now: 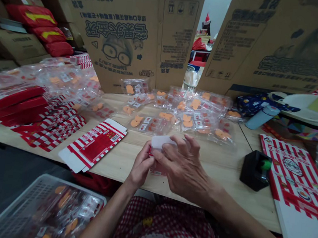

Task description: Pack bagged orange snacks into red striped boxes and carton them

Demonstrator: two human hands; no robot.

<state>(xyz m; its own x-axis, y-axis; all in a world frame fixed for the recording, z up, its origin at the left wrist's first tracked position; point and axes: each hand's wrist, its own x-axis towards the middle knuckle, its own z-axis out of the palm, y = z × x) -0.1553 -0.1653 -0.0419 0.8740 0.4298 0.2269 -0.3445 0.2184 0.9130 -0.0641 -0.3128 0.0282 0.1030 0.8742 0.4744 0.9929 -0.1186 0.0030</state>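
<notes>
Your two hands meet over the near edge of the worktop (217, 184), at a small red-and-white carton (160, 140) with its white flap uppermost. Your left hand (141, 165) grasps its left edge; your right hand (184, 159) lies across the flap with bent fingers, and you cannot tell from here whether it grips or only presses. This one looks partway worked, the flap seemingly not yet tucked in; whether anything is inside is hidden.

Much appears left: clear pouches (187, 120) lie loose beyond your hands, and more fill the white basket (46, 177) below. A flat striped box (96, 148) lies to your left, beside a stack of striped boxes (50, 121). Whether any of those stacked are finished cannot be told. The tape dispenser (253, 173) stands untouched to your right.
</notes>
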